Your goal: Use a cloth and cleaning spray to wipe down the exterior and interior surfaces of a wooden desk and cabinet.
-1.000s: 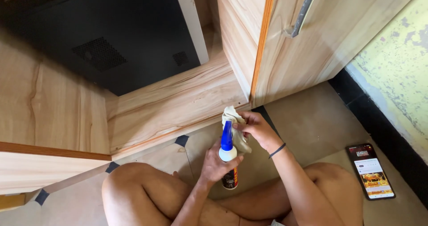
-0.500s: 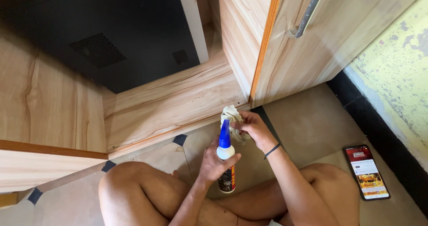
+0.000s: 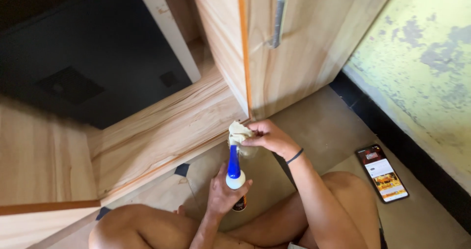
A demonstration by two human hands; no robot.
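A light wooden cabinet (image 3: 162, 126) with an open door (image 3: 299, 38) fills the view above a tan tiled floor (image 3: 333, 126). A black smartphone (image 3: 382, 173) lies beside the person's knee. The left hand (image 3: 223, 190) grips a white spray bottle with a blue nozzle (image 3: 234, 173), upright. The right hand (image 3: 270, 138) pinches a crumpled cream cloth (image 3: 237, 132) against the nozzle tip.

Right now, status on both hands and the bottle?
Left hand gripping spray bottle upright, nozzle toward cloth. Right hand pinching cream cloth at nozzle tip. Phone on floor at right, apart.
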